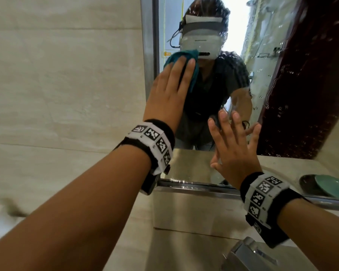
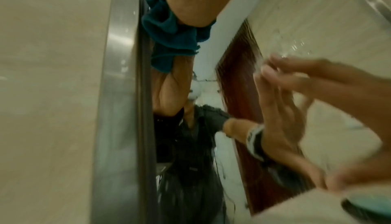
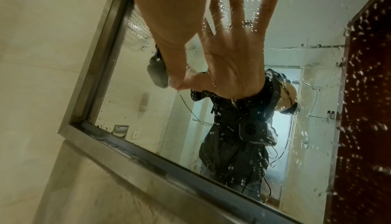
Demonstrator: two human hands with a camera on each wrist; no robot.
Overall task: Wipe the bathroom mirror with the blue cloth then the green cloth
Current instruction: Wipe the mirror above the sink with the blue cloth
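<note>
The blue cloth point(image 1: 193, 74) is bunched against the mirror point(image 1: 266, 79) near its left frame, with my left hand point(image 1: 172, 89) pressing it flat to the glass, fingers straight. In the left wrist view the blue cloth point(image 2: 169, 32) hangs under the hand beside the steel frame. My right hand point(image 1: 233, 145) lies flat on the lower glass with fingers spread and holds nothing. From the right wrist, the right hand point(image 3: 190, 18) touches the mirror point(image 3: 317, 77), which is wet with droplets. The green cloth is not in view.
A steel frame point(image 1: 151, 55) borders the mirror on the left and bottom. Beige tiled wall point(image 1: 67, 85) lies to the left. A dark soap dish with a green soap point(image 1: 329, 185) sits at the right on the ledge. A chrome tap point(image 1: 250, 255) is below.
</note>
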